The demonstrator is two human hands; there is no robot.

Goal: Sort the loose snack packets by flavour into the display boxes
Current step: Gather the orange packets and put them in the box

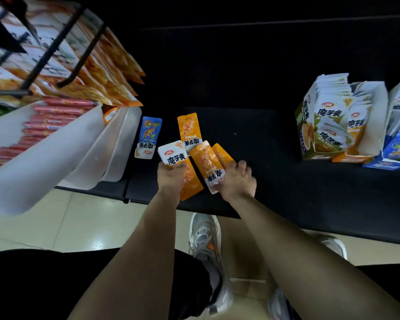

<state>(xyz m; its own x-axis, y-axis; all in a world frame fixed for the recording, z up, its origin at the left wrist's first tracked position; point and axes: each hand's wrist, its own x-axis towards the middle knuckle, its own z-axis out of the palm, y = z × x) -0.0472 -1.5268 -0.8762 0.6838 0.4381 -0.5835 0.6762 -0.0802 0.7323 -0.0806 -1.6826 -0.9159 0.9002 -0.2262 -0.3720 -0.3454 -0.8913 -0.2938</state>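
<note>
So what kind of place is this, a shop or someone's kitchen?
Probably a small shop: display boxes packed with snack packets stand on a dark shelf, red sausages fill a white tray at left, and bagged snacks line a black rack.

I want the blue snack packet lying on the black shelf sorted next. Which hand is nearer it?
Left. The left hand, gripping a long orange packet, sits just right of the blue plastic snack packet; the right hand, gripping a second orange packet, is farther right.
</note>
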